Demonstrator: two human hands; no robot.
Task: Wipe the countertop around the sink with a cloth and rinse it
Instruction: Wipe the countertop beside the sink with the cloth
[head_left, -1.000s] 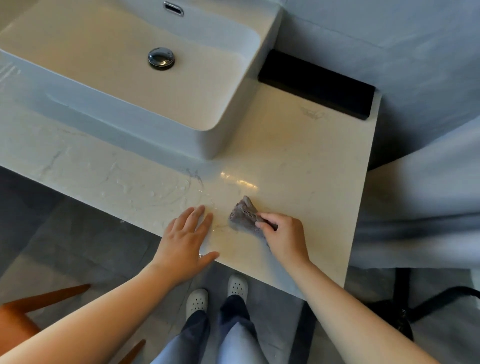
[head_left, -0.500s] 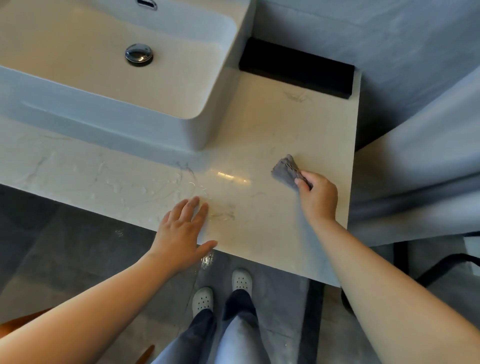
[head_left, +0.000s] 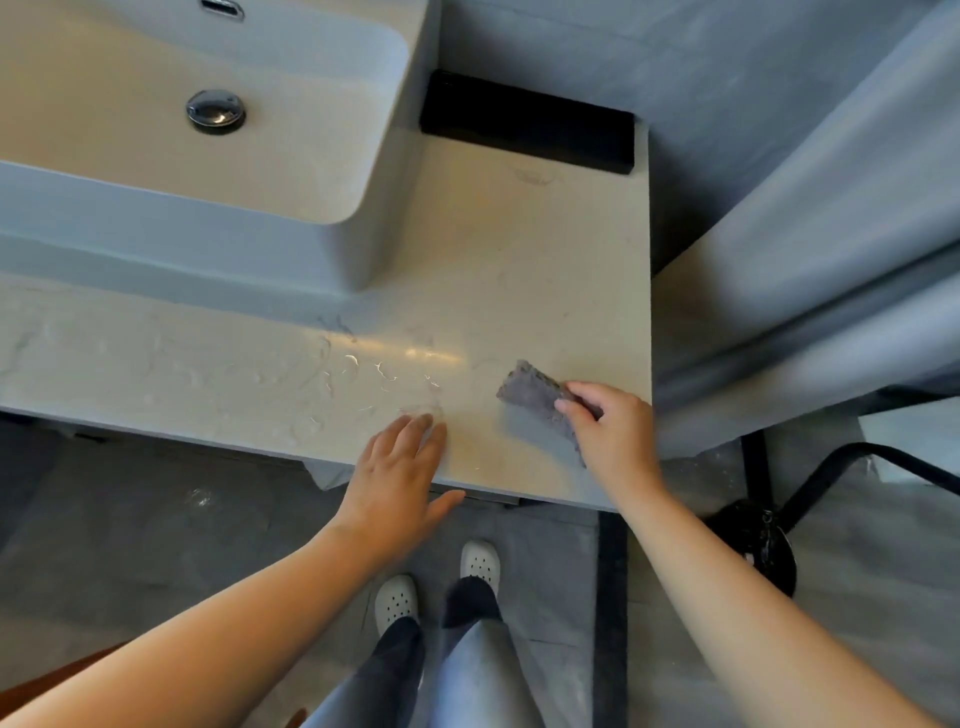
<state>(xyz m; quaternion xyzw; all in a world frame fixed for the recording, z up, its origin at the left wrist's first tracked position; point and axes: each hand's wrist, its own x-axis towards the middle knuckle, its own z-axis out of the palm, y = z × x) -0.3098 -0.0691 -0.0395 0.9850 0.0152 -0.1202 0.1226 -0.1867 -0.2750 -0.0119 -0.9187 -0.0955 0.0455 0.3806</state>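
Note:
A pale marble countertop (head_left: 519, 270) carries a white vessel sink (head_left: 291, 130) with a chrome drain (head_left: 215, 110). My right hand (head_left: 610, 431) grips a small grey cloth (head_left: 532, 392) and presses it on the counter near the right front corner. My left hand (head_left: 400, 467) lies flat with fingers spread on the counter's front edge, just left of the cloth. Wet streaks (head_left: 311, 374) shine on the counter in front of the sink.
A black block (head_left: 524, 124) sits at the back of the counter against the grey wall. A grey curtain (head_left: 810, 270) hangs to the right. Below are the grey floor, my white shoes (head_left: 480, 564) and a black stand base (head_left: 753, 540).
My right hand swept the cloth from the front middle out to the right side, then drew it back toward the front edge. My left hand stayed flat near the front edge.

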